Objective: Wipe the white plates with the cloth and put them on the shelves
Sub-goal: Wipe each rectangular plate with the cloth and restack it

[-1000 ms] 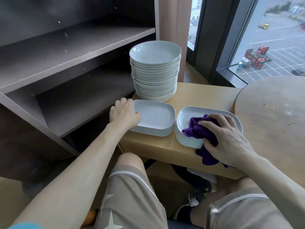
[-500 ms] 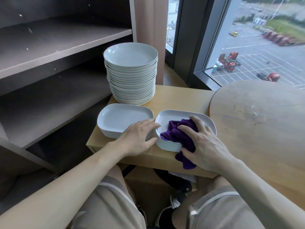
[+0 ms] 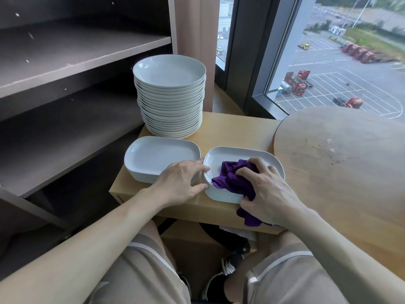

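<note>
Left hand (image 3: pixel 179 183) shifted from left rectangular stack (image 3: pixel 157 154) to rim of right rectangular stack (image 3: pixel 238 153), both in front of round plate stack (image 3: pixel 171 102); fingers extended, bracing. Right hand (image 3: pixel 271 189) clutches purple cloth (image 3: pixel 230 176) on top plate. Risk: stack near counter (image 3: pixel 236 128) edge; hard wipe may push it off.
</note>
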`<state>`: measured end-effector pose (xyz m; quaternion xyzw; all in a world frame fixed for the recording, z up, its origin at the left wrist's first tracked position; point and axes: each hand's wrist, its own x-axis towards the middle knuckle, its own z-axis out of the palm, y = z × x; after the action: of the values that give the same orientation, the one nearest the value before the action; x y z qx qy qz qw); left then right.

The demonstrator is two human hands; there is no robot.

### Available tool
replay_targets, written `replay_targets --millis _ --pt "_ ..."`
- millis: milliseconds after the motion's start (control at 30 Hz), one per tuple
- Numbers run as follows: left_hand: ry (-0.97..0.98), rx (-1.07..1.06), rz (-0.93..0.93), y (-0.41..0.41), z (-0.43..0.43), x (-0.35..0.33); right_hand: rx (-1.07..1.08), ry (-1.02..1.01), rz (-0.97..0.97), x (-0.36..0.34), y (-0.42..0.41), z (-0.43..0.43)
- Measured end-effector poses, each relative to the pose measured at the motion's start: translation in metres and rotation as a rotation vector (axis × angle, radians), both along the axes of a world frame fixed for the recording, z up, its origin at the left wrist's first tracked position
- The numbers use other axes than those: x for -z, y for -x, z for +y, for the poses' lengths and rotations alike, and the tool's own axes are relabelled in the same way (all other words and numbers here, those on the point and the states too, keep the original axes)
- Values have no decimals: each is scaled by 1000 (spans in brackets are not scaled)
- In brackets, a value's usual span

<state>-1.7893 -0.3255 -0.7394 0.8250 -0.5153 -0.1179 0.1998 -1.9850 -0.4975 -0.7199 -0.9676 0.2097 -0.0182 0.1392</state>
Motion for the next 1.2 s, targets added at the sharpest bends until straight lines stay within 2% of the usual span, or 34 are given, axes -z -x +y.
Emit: replay_targets --millis 133,300,400,533,833,1200 --pt "-18 11 4 -2 0 -1 9 -21 -46 1 1 -8" --pt "-31 22 21 -2 0 -1 164 -43 -188 -8 4 -30" --pt "-26 24 16 -1 -1 -1 205 7 -119 -13 8 -44" --pt "-29 18 21 0 -2 0 74 51 74 -14 10 -44" --pt "-32 -52 71 1 -7 -4 -178 14 88 -13 1 -5" --pt "-1 -38 178 -1 -7 -6 -98 -20 29 -6 -64 21"
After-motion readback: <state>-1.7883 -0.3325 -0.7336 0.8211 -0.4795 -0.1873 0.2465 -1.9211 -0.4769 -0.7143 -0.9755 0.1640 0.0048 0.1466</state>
